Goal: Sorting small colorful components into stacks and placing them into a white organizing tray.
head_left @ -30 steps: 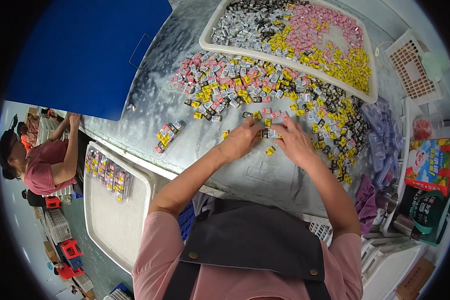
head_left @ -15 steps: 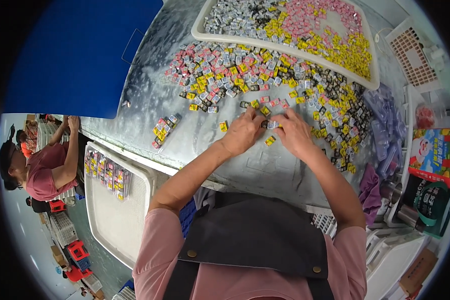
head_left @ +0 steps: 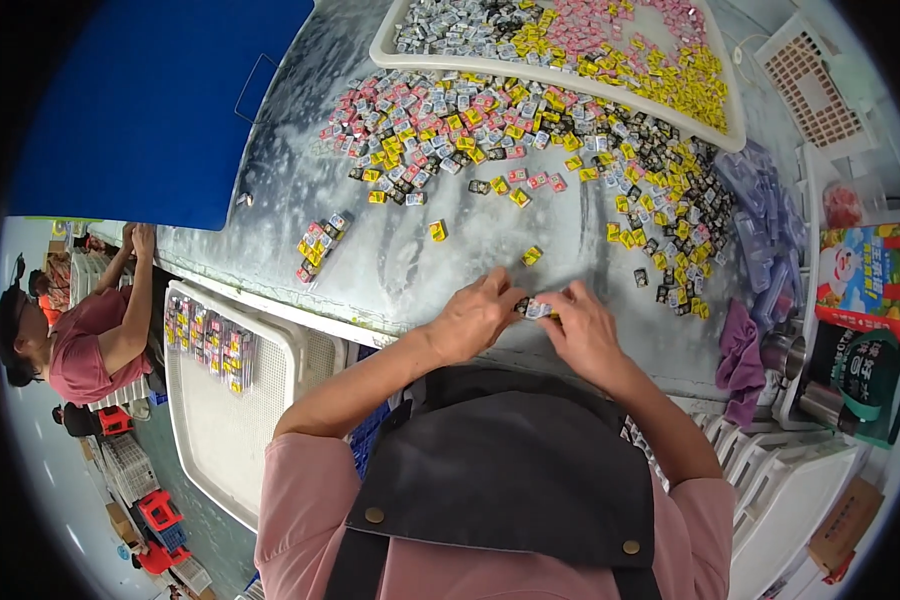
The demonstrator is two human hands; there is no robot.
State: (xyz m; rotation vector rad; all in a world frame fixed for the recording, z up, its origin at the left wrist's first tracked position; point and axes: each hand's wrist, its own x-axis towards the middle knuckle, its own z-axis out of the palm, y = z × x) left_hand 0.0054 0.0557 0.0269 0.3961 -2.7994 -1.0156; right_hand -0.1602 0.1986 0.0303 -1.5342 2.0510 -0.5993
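Near the table's front edge my left hand [head_left: 475, 318] and my right hand [head_left: 582, 325] pinch a short row of small printed blocks [head_left: 535, 309] between their fingertips. The row shows black and white pieces; its ends are hidden by my fingers. A single yellow block [head_left: 532, 256] lies just beyond my hands, another yellow block [head_left: 437, 231] farther left. A few loose pink blocks [head_left: 538, 181] lie ahead, in front of a wide heap of mixed pink, white, yellow and black blocks [head_left: 440, 125]. To the left, several blocks sit together in a narrow group [head_left: 320, 247].
A white tray [head_left: 560, 75] of colour-sorted blocks stands at the back. Clear plastic cases [head_left: 765, 230] and a purple cloth [head_left: 740, 365] lie on the right. At lower left, a white tray [head_left: 215, 440] holds filled packs. Another person [head_left: 95, 335] stands left, by a blue panel [head_left: 150, 110].
Both hands have drawn back toward me with the row of blocks between their fingertips, leaving the loose yellow block beyond them. The whole view has shifted slightly.
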